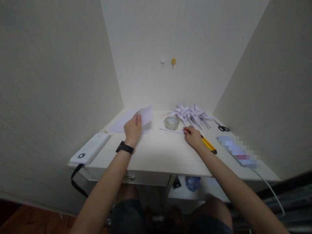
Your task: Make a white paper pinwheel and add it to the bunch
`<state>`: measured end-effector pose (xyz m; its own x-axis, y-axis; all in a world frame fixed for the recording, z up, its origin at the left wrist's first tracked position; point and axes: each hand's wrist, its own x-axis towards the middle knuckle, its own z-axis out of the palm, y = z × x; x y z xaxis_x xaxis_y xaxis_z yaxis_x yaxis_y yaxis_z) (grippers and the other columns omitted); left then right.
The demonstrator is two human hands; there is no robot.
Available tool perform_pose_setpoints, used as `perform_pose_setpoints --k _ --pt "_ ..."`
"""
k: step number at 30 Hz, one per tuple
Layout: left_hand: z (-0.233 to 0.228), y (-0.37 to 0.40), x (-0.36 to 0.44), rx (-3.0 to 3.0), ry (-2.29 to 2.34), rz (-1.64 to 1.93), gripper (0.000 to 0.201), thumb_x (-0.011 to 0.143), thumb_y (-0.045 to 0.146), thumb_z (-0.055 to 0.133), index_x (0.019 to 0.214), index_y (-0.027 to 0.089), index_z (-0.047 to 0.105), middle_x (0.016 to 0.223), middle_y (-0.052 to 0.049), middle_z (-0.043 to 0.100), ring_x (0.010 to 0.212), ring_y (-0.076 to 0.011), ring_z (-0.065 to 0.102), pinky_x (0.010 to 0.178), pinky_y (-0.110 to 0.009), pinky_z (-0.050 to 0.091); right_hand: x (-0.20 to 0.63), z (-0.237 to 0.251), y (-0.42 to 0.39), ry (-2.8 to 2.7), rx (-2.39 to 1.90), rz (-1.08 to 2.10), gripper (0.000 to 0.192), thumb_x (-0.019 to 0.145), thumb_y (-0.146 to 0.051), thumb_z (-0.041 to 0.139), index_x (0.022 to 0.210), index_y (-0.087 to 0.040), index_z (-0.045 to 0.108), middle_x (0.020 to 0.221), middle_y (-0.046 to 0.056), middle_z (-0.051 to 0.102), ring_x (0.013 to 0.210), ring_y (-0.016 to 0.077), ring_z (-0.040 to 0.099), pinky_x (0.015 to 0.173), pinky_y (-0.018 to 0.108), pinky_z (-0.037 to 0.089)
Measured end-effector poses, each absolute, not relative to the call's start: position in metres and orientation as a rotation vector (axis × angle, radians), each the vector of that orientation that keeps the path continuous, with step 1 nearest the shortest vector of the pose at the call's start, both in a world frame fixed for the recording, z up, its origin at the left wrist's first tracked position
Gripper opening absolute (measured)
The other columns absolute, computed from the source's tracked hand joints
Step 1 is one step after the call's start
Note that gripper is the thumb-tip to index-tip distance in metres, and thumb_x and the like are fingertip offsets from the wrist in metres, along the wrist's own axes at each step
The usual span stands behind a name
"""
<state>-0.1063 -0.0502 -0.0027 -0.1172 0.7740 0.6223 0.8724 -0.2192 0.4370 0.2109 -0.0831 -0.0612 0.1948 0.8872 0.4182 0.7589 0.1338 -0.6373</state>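
My left hand [133, 128] is closed on a sheet of white paper [146, 117], whose near corner is lifted off the desk. More white paper [119, 122] lies flat beneath and behind that hand. With fingers pinched together, my right hand [193, 136] is at the right end of a thin white paper stick [170, 130] lying on the desk. Just behind the stick stands a roll of clear tape [171, 123]. A yellow and black utility knife [208, 145] lies beside my right wrist, partly hidden by it. Folded white paper pinwheels [191, 114] are piled behind my right hand.
Black-handled scissors [223, 128] lie at the right rear. A phone-like device [236, 152], blurred out and with a white cable, is at the right. A white power bank [91, 149] with a dark strap sits at the left edge. Walls enclose the white desk [153, 156].
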Motion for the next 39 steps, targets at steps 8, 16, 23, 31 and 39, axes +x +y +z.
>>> perform_pose_setpoints --k 8,16,23,31,39 --pt "0.005 -0.085 -0.082 -2.161 -1.572 -1.282 0.046 0.102 0.033 0.031 0.147 0.031 0.043 0.149 -0.004 0.049 0.122 -0.0213 0.057 0.096 -0.031 0.048 0.151 -0.048 -0.112 -1.383 -1.209 0.623 0.055 0.088 -0.064 0.047 0.107 -0.017 0.067 0.098 0.013 0.074 0.091 0.0262 0.07 0.078 0.038 0.056" --pt "-0.002 -0.135 -0.053 -2.399 -1.501 -1.227 0.045 0.101 0.034 0.037 0.146 0.035 0.044 0.151 -0.002 0.046 0.119 -0.0219 0.059 0.093 -0.031 0.05 0.108 -0.022 -0.139 -1.107 -0.988 1.116 0.045 0.067 -0.038 0.08 0.106 -0.021 0.066 0.087 0.005 0.075 0.079 0.0234 0.073 0.069 0.036 0.061" --pt "-0.019 -0.131 -0.065 -2.482 -1.877 -2.188 0.036 0.091 0.043 0.056 0.08 0.012 0.07 0.074 -0.006 0.071 0.069 -0.0187 0.066 0.063 -0.029 0.054 0.153 -0.035 -0.146 -1.109 -1.036 1.059 0.032 0.06 -0.036 0.083 0.082 -0.017 0.071 0.076 0.003 0.074 0.064 0.0186 0.067 0.057 0.029 0.059" --pt "-0.023 -0.13 -0.087 -2.823 -2.139 -2.415 0.015 0.074 0.021 0.077 0.073 0.008 0.069 0.069 -0.008 0.071 0.053 -0.0138 0.063 0.049 -0.024 0.055 0.179 -0.048 -0.168 -1.17 -1.027 1.134 0.027 0.064 -0.03 0.085 0.084 -0.016 0.074 0.077 0.004 0.073 0.061 0.0151 0.066 0.05 0.024 0.059" --pt "-0.032 -0.135 -0.084 -2.868 -2.11 -2.61 0.018 0.082 0.021 0.071 0.072 0.007 0.067 0.071 -0.012 0.071 0.056 -0.0151 0.067 0.047 -0.022 0.054 0.188 -0.061 -0.18 -1.116 -0.949 1.168 0.05 0.062 -0.024 0.086 0.108 -0.02 0.069 0.069 -0.002 0.069 0.059 0.0142 0.064 0.052 0.027 0.061"
